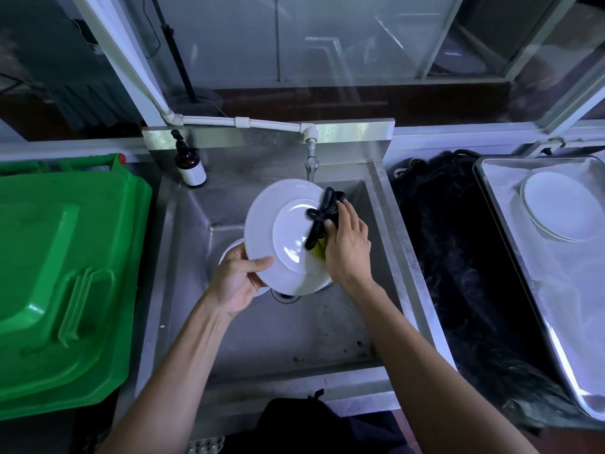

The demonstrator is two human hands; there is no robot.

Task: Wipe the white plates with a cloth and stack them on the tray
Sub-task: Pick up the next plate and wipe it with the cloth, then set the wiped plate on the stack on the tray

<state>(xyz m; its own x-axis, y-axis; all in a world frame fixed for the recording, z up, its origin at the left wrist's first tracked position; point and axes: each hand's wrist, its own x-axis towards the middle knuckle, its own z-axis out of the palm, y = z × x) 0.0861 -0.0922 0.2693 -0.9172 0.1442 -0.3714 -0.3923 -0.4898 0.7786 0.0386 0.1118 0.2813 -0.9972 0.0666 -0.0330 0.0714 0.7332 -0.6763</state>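
White plate [278, 234] sits tilted above the steel sink [183, 257], its face turned up toward me, held over the drain. My left hand [240, 276] grips its lower left rim — thumb lying across the front of the rim, fingers curled behind where I cannot see them. My right hand [348, 247] is closed around a cloth [322, 221], dark with a bit of yellow showing beneath my palm, and presses it against the right side of the plate, where the inner well meets the rim. Black strands of the cloth spread over the plate's centre and up past its top edge.

Beneath the plate I hold, the edge of another plate [230, 250] peeks out near my left thumb, lying in the sink basin. A tap [311, 158] hangs from a white pipe just behind the raised plate, and a brown pump bottle [190, 165] stands on the sink's back left corner.

To my right, past a strip of dark netting [458, 257] on the counter, lies a metal tray [491, 178] — on it, toward its far end, rest stacked plates [559, 208], at least two by the offset rims, though I cannot tell the exact count. To my left, just beside the sink, is a green bin lid [65, 273].
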